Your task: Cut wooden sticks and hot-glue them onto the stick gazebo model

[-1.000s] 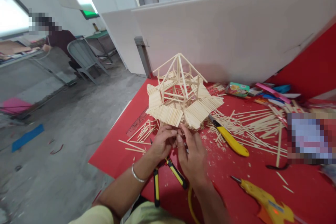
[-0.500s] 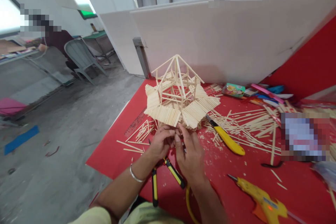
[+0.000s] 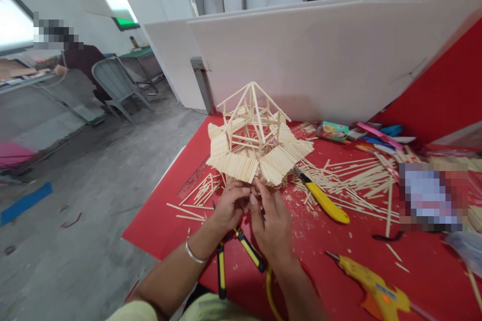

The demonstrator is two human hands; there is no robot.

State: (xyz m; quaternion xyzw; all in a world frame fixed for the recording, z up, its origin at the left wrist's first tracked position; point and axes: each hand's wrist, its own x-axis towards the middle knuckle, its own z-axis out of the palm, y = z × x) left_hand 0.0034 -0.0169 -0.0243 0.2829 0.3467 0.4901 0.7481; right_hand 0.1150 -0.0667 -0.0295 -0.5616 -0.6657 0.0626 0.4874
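Currently L hand (image 3: pixel 229 205) & R hand (image 3: pixel 273 218) meet at fingertips, can't tell what, if anything, either grip pinches, just nr side of stick pavilion model (image 3: pixel 243 166) on red worktop (image 3: pixel 320 241), w/ yellow-black pliers (image 3: pixel 248 251) underneath.

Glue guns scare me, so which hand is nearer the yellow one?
Right. The right hand is to the left of the yellow glue gun, apart from it; the left hand is farther left, beyond the right hand.
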